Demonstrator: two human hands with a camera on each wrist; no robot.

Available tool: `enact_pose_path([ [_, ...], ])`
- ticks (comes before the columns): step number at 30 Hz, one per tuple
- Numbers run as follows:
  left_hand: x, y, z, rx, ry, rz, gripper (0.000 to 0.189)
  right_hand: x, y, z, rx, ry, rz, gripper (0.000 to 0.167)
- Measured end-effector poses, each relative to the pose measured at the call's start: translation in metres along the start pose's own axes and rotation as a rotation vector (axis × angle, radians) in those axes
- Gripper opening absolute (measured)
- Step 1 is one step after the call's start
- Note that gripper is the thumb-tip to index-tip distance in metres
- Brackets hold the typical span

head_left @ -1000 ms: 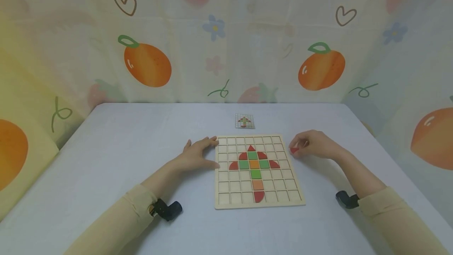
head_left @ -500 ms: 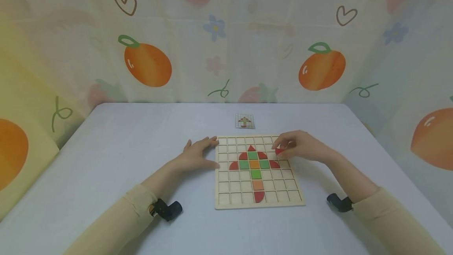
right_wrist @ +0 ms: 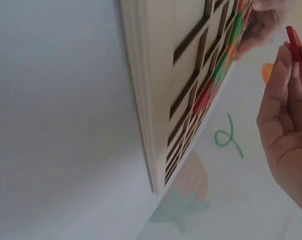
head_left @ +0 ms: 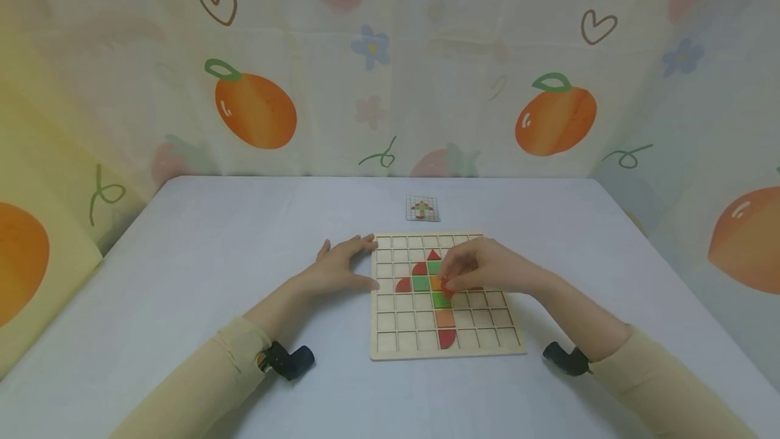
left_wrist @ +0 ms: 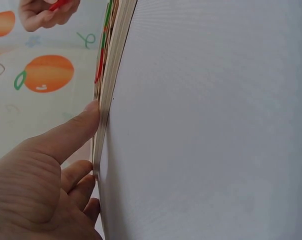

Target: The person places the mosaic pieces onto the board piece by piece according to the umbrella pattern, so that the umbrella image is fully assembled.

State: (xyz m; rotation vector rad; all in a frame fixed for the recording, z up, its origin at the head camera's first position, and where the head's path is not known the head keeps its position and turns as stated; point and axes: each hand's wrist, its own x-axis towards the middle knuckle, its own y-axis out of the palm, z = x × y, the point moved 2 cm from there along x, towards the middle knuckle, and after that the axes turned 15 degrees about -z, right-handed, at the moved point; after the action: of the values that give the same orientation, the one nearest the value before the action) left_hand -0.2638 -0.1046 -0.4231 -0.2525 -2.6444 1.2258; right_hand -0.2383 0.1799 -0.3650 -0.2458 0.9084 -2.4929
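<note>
A square wooden grid board [head_left: 405, 321] lies on the table with red, green and orange tiles set in it in an arrow-like figure. My right hand [head_left: 487, 265] is over the board's middle and pinches a small red tile [head_left: 447, 288] between thumb and fingers. In the right wrist view this red tile [right_wrist: 294, 44] is held up off the grid, seen nearly edge-on. The hand covers part of the figure's right side. At the board's left edge my left hand [head_left: 338, 266] rests with fingers and thumb spread, the thumb [left_wrist: 76, 132] touching the side of the board.
A small card [head_left: 422, 208] printed with a similar coloured figure on a grid lies behind the board. A white cloth covers the table [head_left: 244, 236], and a fruit-patterned curtain [head_left: 402, 87] hangs behind it.
My right hand has carried the red tile leftward from beside the board's right edge to over its middle. The left hand stays at the left edge.
</note>
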Motion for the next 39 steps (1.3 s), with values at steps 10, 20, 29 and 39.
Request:
enact_pose_path([
  [10, -0.001, -0.001, -0.001, 0.006, 0.007, 0.002, 0.079, -0.002, 0.025, 0.014, -0.061, -0.069, 0.081, 0.009],
  [20, -0.001, 0.000, -0.002, 0.006, 0.015, -0.002, 0.077, -0.006, 0.044, 0.019, -0.096, -0.064, 0.163, 0.014],
  [29, 0.000, 0.000, -0.001, 0.008, 0.017, -0.005, 0.078, -0.008, 0.049, 0.020, -0.122, -0.089, 0.171, 0.015],
  [39, 0.000, 0.000, -0.001, 0.011, 0.014, -0.005, 0.078, -0.008, 0.050, 0.020, -0.138, -0.076, 0.178, 0.016],
])
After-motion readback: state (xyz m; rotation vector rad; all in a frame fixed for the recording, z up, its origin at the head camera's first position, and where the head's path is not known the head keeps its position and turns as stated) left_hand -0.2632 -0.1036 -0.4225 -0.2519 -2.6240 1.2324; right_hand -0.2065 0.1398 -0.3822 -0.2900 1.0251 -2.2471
